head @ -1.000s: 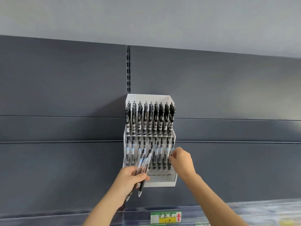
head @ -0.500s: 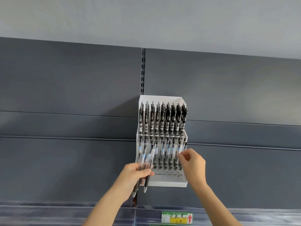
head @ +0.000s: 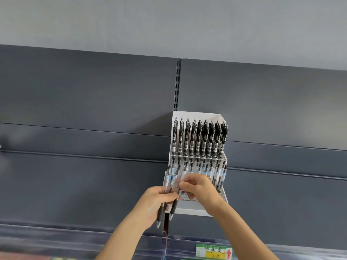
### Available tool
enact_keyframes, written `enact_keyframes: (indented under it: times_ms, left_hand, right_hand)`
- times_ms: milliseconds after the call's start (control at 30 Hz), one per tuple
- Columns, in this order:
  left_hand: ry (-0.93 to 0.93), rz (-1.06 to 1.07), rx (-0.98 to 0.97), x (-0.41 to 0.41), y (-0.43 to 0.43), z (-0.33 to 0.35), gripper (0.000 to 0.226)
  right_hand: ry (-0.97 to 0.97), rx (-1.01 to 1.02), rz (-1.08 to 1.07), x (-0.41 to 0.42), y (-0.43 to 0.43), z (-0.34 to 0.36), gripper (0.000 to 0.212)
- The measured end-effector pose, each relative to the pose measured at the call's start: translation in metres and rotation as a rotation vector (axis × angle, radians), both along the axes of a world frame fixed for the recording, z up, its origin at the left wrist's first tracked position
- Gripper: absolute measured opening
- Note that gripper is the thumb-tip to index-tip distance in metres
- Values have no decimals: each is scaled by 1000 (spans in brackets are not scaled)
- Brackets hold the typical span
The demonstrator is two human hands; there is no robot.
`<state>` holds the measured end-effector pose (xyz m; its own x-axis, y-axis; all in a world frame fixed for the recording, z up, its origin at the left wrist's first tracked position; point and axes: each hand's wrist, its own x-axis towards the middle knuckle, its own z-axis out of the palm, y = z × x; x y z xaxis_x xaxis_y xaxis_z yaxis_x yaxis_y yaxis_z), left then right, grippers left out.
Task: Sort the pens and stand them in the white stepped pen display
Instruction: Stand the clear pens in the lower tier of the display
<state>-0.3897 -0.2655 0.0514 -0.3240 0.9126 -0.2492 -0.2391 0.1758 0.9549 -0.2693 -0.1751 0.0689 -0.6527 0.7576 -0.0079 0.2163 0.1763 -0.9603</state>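
The white stepped pen display (head: pixel 199 210) hangs on the dark shelf wall. Its top step holds a full row of black pens (head: pixel 200 137). The middle step holds several clear pens with blue labels (head: pixel 212 171). My left hand (head: pixel 155 203) grips a small bunch of clear pens (head: pixel 171 182) just left of the display, their tips pointing down. My right hand (head: pixel 200 188) reaches across in front of the lower steps and pinches one pen of that bunch at its upper part. The lowest step is partly hidden behind my hands.
Dark grey back panels (head: pixel 84 102) with a slotted upright (head: pixel 176 85) surround the display. A clear plastic shelf rail (head: pixel 93 243) runs along the bottom, carrying a yellow and green price label (head: pixel 215 251) with a red arrow.
My right hand left the right end of the middle row and moved left to the bunch in my left hand, where it now pinches a pen. The view shifted so the display sits further right.
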Motion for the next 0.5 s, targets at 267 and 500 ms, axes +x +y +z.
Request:
enact_keyframes:
  times_ms: [267, 500]
  left_hand:
    - [55, 118, 17, -3, -1, -1, 10]
    - [34, 221, -5, -22, -12, -11, 6]
  right_hand:
    - [-30, 104, -111, -11, -6, 2, 23]
    - [-54, 155, -177, -10, -1, 10, 8]
